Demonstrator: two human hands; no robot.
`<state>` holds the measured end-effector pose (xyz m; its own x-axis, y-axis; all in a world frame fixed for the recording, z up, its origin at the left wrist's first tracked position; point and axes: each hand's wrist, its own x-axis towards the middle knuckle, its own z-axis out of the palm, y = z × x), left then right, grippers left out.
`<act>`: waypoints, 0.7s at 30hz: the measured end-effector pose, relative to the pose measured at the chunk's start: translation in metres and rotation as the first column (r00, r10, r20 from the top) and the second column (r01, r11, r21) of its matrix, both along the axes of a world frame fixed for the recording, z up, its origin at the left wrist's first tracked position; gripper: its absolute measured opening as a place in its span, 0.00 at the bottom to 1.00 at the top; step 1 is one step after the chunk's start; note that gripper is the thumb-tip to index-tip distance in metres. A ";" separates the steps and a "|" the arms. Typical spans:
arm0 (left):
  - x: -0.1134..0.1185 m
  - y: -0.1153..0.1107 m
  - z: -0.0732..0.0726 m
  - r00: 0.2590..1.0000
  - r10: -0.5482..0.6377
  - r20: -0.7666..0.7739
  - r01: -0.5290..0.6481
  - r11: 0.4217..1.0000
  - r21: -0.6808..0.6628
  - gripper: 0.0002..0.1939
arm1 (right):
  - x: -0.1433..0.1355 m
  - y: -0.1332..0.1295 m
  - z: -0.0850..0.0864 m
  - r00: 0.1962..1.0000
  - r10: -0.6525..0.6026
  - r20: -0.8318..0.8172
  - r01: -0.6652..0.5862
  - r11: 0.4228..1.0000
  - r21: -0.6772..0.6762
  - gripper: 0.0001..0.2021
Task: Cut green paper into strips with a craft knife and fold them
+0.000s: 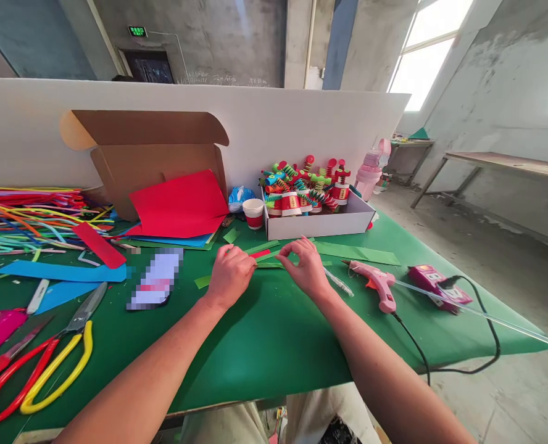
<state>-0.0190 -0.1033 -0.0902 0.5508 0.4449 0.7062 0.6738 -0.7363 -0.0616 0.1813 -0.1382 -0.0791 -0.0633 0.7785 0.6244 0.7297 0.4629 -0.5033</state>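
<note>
Green strip [268, 254], centre stage, stretched between two hands just above the worktop [274, 345], near the white box [318, 229]! The left hand [230, 274] has its grip closed on one end; the right hand [305, 268] pinches the other, thumb and fingertip together, remaining fingers curled loosely.

How far along? Judging by what shows, the strip is cut but joined to nothing visible, so this piece looks early, while the box already carries assembled figures [291, 203]. What remains can't be told from here.

Now the count! One strip in hand, one long green piece [357, 253] to the right, and two small green scraps, one behind the left hand, one beside it. Figures: at least three cup bodies show, but they overlap too much for a total. One stack of cups [254, 214], number hidden. One pink glue gun [378, 283], one pink bottle [369, 176], one phone [156, 277]. Out left: two blue strips [61, 270], one short red strip [99, 245], two scissors [77, 333], one cut off by the edge, and one open carton [158, 129].
</note>
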 end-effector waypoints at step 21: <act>-0.008 -0.002 0.019 0.987 -0.048 0.157 0.007 0.968 0.250 0.09 | 0.002 -0.001 0.012 0.798 -0.042 -0.601 -0.177 0.937 -0.300 0.21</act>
